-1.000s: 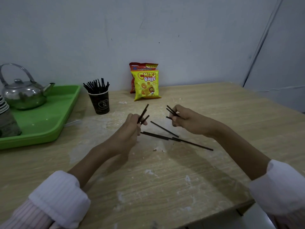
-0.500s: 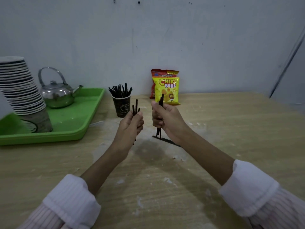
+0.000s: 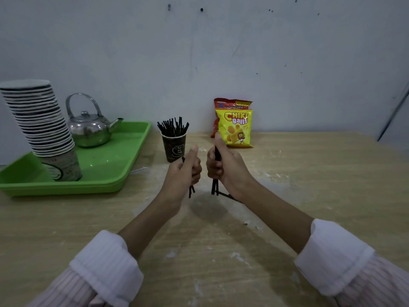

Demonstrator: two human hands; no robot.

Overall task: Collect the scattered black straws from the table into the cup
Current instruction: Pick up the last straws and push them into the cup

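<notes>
A dark paper cup (image 3: 173,148) stands on the wooden table (image 3: 309,187) with several black straws (image 3: 173,127) sticking up out of it. Just in front of it, my left hand (image 3: 185,171) is shut on a few black straws, whose ends poke out below the fist. My right hand (image 3: 223,167) is shut on another small bundle of black straws (image 3: 214,187), held upright with the lower ends near the tabletop. One more black straw (image 3: 228,195) lies on the table, mostly hidden behind my right wrist.
A green tray (image 3: 124,171) at the left holds a steel kettle (image 3: 90,129) and a tall stack of paper cups (image 3: 42,125). Two snack bags (image 3: 235,127) lean against the wall behind the cup.
Both hands lifted straws off the table, turned them upright and drew close together in front of the cup. My view swung left and rose, bringing the cup stack into sight.
</notes>
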